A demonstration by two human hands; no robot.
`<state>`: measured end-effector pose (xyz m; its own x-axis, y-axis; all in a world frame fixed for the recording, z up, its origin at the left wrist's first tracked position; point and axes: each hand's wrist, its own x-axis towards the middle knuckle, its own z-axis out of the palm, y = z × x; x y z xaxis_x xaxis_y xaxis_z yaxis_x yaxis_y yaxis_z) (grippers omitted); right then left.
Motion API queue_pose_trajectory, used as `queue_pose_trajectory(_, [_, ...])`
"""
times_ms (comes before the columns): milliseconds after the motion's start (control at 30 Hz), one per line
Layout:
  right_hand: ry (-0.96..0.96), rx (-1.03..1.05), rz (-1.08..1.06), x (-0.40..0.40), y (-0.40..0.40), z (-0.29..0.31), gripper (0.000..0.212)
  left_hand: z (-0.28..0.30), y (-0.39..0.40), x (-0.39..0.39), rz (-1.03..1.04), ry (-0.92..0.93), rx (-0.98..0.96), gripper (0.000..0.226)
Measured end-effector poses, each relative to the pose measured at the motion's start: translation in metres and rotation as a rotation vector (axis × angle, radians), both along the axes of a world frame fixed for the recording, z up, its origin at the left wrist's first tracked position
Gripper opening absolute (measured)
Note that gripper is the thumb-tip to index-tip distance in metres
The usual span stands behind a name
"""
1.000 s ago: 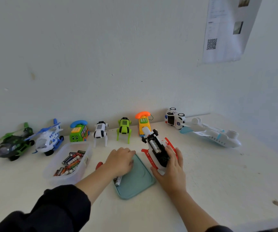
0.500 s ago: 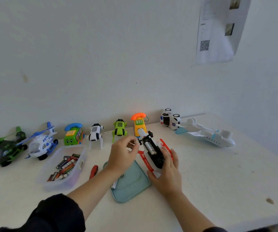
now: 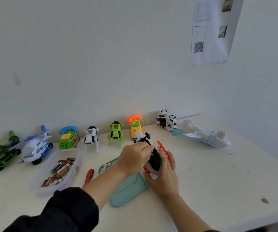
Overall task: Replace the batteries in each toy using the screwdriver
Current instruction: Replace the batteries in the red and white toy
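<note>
An upturned toy [image 3: 153, 158] is gripped by the right hand [image 3: 164, 174] while the left hand [image 3: 135, 156] pinches something at its open compartment; other toys seem untouched.

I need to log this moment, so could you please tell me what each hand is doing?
Left hand: fingers curled over the toy plane; what they pinch cannot be told.
Right hand: holds the toy plane.

Both hands [image 3: 135, 157] [image 3: 164, 174] forward, fingers curled.
</note>
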<state>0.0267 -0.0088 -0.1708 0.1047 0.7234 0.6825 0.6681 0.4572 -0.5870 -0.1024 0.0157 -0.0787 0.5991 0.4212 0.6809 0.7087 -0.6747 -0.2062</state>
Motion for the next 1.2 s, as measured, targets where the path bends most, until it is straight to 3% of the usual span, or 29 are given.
queue_pose_trajectory(100, [-0.001, -0.004, -0.001, 0.0, -0.001, 0.002, 0.092, 0.001, 0.002, -0.004, 0.057, -0.014, 0.031, 0.021])
queue_pose_trajectory(300, [-0.002, -0.002, 0.012, 0.0, 0.0, 0.001, 0.091, -0.004, 0.012, -0.003, 0.029, 0.152, 0.0, 0.027])
queue_pose_trajectory(500, [0.003, -0.027, 0.018, 0.0, 0.0, 0.0, 0.09, -0.007, 0.011, 0.004, 0.18, -0.052, 0.011, 0.022])
queue_pose_trajectory(533, [0.011, -0.032, 0.018, 0.0, 0.001, 0.0, 0.09, -0.003, 0.008, 0.008, 0.27, -0.11, -0.048, 0.032])
queue_pose_trajectory(633, [0.035, -0.043, 0.003, 0.0, 0.002, 0.0, 0.087, 0.007, 0.004, 0.018, 0.561, -0.299, -0.439, 0.094])
queue_pose_trajectory(700, [0.041, -0.044, -0.006, 0.001, 0.001, 0.001, 0.084, 0.012, 0.004, 0.023, 0.565, -0.534, -0.642, 0.12])
queue_pose_trajectory(767, [0.059, -0.063, 0.001, 0.0, 0.0, 0.002, 0.086, 0.011, 0.007, 0.025, 0.478, -0.794, -0.848, 0.13])
queue_pose_trajectory(867, [0.079, -0.06, 0.004, 0.0, -0.001, 0.003, 0.089, -0.003, 0.016, 0.025, 0.357, -1.11, -1.086, 0.127])
queue_pose_trajectory(933, [0.079, -0.049, -0.005, 0.0, -0.001, 0.003, 0.083, -0.008, 0.017, 0.027, 0.318, -1.242, -1.157, 0.112])
queue_pose_trajectory(1033, [0.084, -0.076, -0.007, 0.001, -0.001, 0.003, 0.083, -0.008, 0.015, 0.033, 0.314, -1.278, -1.15, 0.078])
queue_pose_trajectory(1200, [0.172, -0.149, 0.03, 0.003, -0.003, 0.005, 0.088, -0.008, 0.015, 0.038, 0.313, -1.298, -1.129, 0.075])
